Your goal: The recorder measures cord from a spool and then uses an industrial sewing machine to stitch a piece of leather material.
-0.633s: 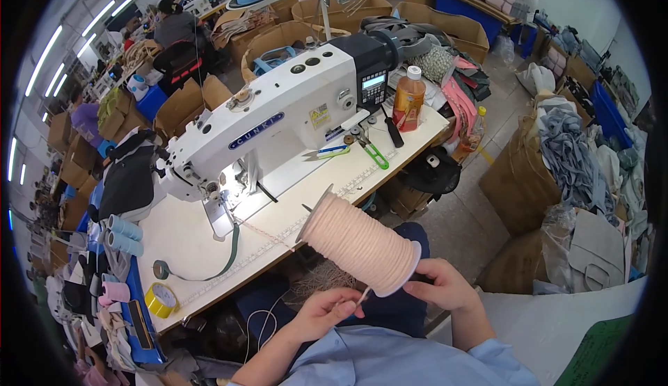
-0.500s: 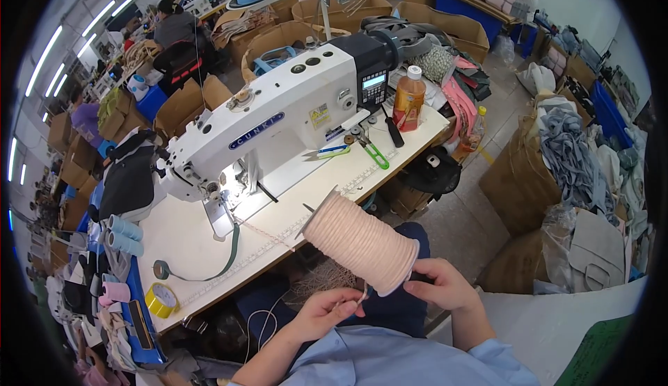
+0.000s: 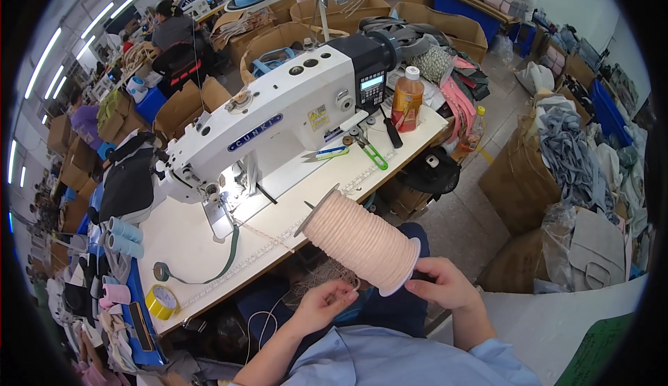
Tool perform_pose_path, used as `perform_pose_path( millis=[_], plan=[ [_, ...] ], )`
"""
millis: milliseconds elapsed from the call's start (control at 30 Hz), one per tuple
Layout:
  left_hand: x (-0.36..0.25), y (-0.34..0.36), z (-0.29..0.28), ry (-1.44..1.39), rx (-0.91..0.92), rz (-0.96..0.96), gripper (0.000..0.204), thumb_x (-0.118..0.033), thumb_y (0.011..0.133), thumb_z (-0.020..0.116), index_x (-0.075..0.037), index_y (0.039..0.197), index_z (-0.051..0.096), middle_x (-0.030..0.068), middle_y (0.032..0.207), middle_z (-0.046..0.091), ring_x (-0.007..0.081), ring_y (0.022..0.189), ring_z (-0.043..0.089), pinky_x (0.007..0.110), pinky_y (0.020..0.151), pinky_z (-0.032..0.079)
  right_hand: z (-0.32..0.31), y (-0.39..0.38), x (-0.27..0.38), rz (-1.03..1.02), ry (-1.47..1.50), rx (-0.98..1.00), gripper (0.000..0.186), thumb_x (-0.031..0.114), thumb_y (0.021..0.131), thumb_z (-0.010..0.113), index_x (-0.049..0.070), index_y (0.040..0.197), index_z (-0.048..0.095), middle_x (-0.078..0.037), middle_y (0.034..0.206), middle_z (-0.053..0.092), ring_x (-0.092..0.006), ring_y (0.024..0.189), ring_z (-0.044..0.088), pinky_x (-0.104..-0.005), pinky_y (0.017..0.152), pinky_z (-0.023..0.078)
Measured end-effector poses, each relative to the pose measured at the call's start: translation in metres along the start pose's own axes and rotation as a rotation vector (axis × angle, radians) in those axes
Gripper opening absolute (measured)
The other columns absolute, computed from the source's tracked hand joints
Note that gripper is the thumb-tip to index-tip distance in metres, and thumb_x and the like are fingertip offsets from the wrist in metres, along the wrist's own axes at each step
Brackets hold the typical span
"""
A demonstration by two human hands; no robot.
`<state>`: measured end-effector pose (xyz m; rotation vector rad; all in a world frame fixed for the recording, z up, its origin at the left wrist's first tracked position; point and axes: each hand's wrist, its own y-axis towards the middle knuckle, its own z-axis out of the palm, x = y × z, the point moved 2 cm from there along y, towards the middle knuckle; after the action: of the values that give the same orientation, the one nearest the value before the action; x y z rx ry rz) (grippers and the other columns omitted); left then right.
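Note:
A large spool [image 3: 362, 243] wound with pale pink cord is held tilted in front of me, over the table's near edge. My right hand [image 3: 445, 285] is closed at the spool's lower right end, around a dark rod that is mostly hidden. Just left of that end, my left hand [image 3: 325, 308] is closed in a pinch on the cord, though the strand is hard to see between the fingertips. Behind my left hand, a loose tangle of similar cord [image 3: 323, 275] hangs below the table edge. One pink strand [image 3: 264, 234] lies across the tabletop toward the sewing machine.
A white sewing machine [image 3: 257, 118] stands on the white table [image 3: 202, 306]. Green thread snips [image 3: 376, 156], a screwdriver [image 3: 392, 130] and a bottle [image 3: 407, 101] lie or stand at its right. Yellow tape [image 3: 161, 302] and a dark green strip [image 3: 226, 264] are at the left. Fabric-filled boxes [image 3: 515, 177] stand right.
My left hand has shifted slightly up and left, away from the spool's lower end. The spool and my right hand are nearly where they were.

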<state>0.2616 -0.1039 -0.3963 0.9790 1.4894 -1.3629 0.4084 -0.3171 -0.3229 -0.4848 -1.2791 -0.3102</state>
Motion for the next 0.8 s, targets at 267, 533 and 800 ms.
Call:
perform_pose_path(
  millis=[267,533,800],
  plan=[
    [0.046,-0.005,-0.022,0.647,-0.038,-0.148,0.021,-0.027,0.084,0.063,-0.007,0.085,0.066,0.0134,0.069,0.064,0.0282,0.067,0.064,0.038,0.063,0.050,-0.006,-0.006,0.002,0.051,0.013,-0.052,0.030,0.007,0.089,0.061,-0.002,0.117,0.060,-0.003,0.098,0.064,-0.0071,0.087,0.055,-0.0239,0.078,0.045],
    [0.121,-0.031,-0.054,1.060,-0.207,-0.454,0.025,-0.029,0.084,0.056,-0.009,0.090,0.069,0.0175,0.091,0.068,0.0360,0.089,0.065,0.046,0.080,0.052,-0.016,-0.009,0.002,-0.123,0.029,-0.134,0.030,0.008,0.089,0.060,0.001,0.119,0.061,0.005,0.075,0.058,-0.0007,0.055,0.044,-0.0178,0.047,0.032],
    [0.146,-0.051,-0.085,1.168,-0.268,-0.602,0.028,-0.028,0.085,0.053,-0.007,0.093,0.070,0.0192,0.093,0.069,0.0359,0.090,0.067,0.045,0.082,0.053,-0.023,-0.017,0.005,-0.044,0.097,-0.175,0.028,0.007,0.089,0.059,-0.002,0.116,0.060,0.004,0.068,0.054,-0.0014,0.049,0.041,-0.0186,0.044,0.031]
  ],
)
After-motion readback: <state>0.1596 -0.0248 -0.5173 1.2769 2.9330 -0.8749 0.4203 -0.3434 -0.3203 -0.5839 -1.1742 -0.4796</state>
